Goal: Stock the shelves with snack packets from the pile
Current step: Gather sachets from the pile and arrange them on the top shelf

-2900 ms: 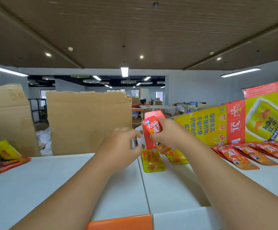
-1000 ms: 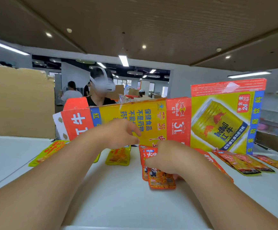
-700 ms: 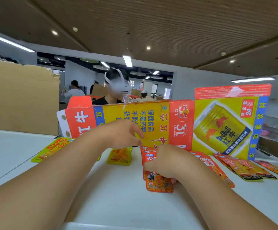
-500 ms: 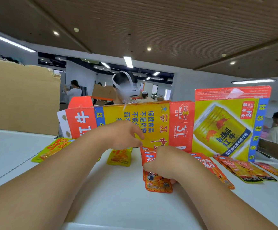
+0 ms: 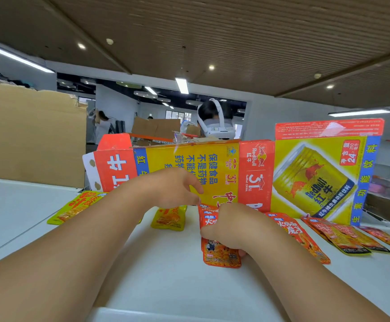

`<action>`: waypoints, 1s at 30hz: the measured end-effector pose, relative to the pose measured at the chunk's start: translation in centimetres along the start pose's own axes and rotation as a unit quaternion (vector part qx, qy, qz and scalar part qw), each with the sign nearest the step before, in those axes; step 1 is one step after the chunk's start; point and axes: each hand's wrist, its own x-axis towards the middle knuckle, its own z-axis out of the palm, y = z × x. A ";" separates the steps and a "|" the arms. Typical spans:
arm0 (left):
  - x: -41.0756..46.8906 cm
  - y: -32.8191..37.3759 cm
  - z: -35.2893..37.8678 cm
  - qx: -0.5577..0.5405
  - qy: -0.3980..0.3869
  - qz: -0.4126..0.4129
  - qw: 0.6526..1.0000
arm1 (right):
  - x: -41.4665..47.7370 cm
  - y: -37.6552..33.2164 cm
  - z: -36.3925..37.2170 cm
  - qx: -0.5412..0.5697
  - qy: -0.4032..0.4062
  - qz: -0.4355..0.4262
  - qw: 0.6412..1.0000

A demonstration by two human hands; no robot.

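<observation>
Snack packet (image 5: 220, 254) in right hand (image 5: 231, 225), flattened carton (image 5: 305, 177) behind

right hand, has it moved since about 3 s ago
Yes. The right hand went rightward and down: from the left end flap of the Red Bull carton to below its red middle panel, now holding the orange packet on the shelf.

Flattened carton (image 5: 212, 173) stood upright along far side of shelf top (image 5: 177, 287), cardboard sheet (image 5: 31, 135) far left, two left packets (image 5: 75, 208) lay before carton, middle packet (image 5: 220, 254) under right hand (image 5: 233, 226), right packets (image 5: 343, 238) fanned beside it, person (image 5: 215, 122) behind carton.
</observation>
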 end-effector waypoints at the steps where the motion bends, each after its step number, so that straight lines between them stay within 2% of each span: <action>1: 0.0 0.0 0.0 -0.002 0.000 0.001 1.000 | 0.0 0.0 0.0 0.000 0.002 0.000 1.000; 9: 0.0 0.0 0.0 -0.002 -0.001 -0.001 1.000 | -0.3 0.2 -0.1 -0.008 0.019 -0.008 1.000; 12: 0.0 0.0 0.0 -0.002 0.000 -0.001 1.000 | -0.1 0.9 -0.8 0.023 0.037 -0.003 0.999; 20: 0.2 0.0 0.3 0.001 0.008 0.002 1.000 | 1.1 3.7 -1.8 0.133 0.181 -0.009 0.974; 30: 0.8 0.2 1.1 0.021 0.020 0.030 0.999 | 1.5 5.1 -2.1 0.220 0.264 -0.058 0.937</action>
